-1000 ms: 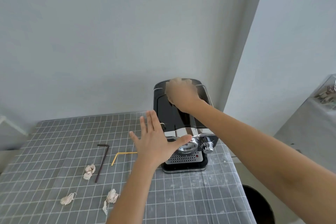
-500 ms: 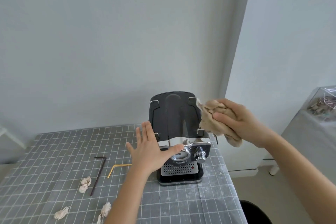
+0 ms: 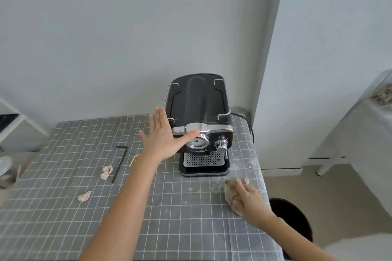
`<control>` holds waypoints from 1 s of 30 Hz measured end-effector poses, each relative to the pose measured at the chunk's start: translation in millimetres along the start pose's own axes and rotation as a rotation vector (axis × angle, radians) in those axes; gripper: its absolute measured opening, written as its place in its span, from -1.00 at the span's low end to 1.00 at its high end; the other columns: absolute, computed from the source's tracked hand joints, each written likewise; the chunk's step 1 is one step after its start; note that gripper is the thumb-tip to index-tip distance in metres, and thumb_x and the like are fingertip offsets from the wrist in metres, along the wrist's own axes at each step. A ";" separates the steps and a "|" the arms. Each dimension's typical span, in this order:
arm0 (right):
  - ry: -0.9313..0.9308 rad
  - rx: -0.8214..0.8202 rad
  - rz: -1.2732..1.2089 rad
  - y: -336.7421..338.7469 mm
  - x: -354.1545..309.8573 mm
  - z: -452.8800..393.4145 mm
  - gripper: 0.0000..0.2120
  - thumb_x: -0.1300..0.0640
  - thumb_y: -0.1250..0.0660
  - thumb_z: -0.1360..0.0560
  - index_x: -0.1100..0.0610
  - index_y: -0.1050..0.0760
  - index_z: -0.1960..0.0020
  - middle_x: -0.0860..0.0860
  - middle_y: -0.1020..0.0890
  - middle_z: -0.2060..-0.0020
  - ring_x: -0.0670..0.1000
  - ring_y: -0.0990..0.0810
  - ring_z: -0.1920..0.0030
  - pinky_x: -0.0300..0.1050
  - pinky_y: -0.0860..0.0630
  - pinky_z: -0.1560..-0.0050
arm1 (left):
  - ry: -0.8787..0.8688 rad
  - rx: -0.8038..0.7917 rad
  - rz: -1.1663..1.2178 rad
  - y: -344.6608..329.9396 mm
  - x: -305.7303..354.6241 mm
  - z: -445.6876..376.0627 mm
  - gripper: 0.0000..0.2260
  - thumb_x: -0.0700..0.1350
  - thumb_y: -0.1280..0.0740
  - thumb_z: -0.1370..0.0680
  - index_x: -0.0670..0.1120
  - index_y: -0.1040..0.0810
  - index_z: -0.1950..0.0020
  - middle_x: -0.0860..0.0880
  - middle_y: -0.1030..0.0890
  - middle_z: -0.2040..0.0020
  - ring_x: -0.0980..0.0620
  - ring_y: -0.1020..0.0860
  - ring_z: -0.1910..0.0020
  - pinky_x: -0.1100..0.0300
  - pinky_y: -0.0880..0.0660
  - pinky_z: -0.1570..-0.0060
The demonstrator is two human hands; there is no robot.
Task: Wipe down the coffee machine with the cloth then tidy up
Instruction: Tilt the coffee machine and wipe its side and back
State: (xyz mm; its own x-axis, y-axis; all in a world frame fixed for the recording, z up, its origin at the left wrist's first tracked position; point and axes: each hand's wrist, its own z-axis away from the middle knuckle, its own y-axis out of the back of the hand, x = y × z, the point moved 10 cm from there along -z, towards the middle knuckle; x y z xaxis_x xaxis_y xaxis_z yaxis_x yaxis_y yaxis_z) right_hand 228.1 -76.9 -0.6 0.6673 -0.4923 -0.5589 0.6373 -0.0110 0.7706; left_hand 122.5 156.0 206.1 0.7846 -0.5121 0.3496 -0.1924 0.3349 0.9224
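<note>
A black and chrome coffee machine (image 3: 199, 112) stands at the back right of the grey checked table (image 3: 169, 214). My left hand (image 3: 165, 135) lies flat against the machine's left front, fingers spread, thumb on the chrome band. My right hand (image 3: 246, 199) presses a crumpled beige cloth (image 3: 230, 188) onto the table in front of the machine, near the right edge. White dust streaks the tablecloth around the cloth.
Two crumpled paper scraps (image 3: 106, 169) (image 3: 84, 196), a black hex key (image 3: 119, 162) and a yellow bent straw (image 3: 133, 160) lie left of my forearm. A dark round bin (image 3: 294, 218) sits below the table's right edge. The machine's black cable (image 3: 247, 121) hangs behind.
My right hand carried the cloth from the machine's top, past its right side, down onto the table in front. The left hand stayed on the machine.
</note>
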 end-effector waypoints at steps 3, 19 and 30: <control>0.047 -0.171 0.198 -41.2 7.4 -3.7 -0.37 -0.11 -0.17 -0.57 -0.09 0.02 -0.55 0.01 0.03 -0.57 0.30 0.27 -0.55 0.29 0.15 -0.50 | -0.005 0.014 0.034 -3.1 1.0 2.5 0.17 0.63 -0.05 -0.21 -0.03 0.36 -0.54 0.05 0.32 -0.56 0.01 0.27 -0.55 -0.36 0.19 -0.41; -0.143 0.539 -0.308 276.2 -113.2 -92.9 -0.68 0.13 -0.13 -0.62 0.35 -0.55 0.02 0.23 -0.68 0.16 0.17 -0.59 0.15 -0.14 -0.37 0.21 | 0.088 0.116 0.576 59.3 -20.3 -99.8 -0.79 -0.28 -0.27 -0.57 -0.11 -0.59 0.22 -0.11 -0.65 0.24 -0.17 -0.65 0.11 -0.06 -0.56 -0.09; -0.313 0.462 -0.666 254.1 -102.2 -95.6 -0.72 0.24 -0.21 -0.55 0.23 -0.46 0.33 0.03 -0.53 0.47 -0.05 -0.30 0.58 -0.24 -0.28 0.52 | 0.063 -0.274 0.768 43.2 -1.5 -142.8 -0.88 -0.36 -0.19 -0.60 -0.28 -0.48 0.10 -0.16 -0.49 0.33 0.07 -0.51 0.52 0.30 -0.52 0.53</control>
State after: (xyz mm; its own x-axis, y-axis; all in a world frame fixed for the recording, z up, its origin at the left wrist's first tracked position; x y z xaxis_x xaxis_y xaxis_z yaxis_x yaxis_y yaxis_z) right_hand 358.7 53.8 223.0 0.0309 -0.4741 -0.8799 0.5919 -0.7008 0.3983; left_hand 197.2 284.2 222.0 0.5257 -0.0182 0.8505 -0.5452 0.7602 0.3533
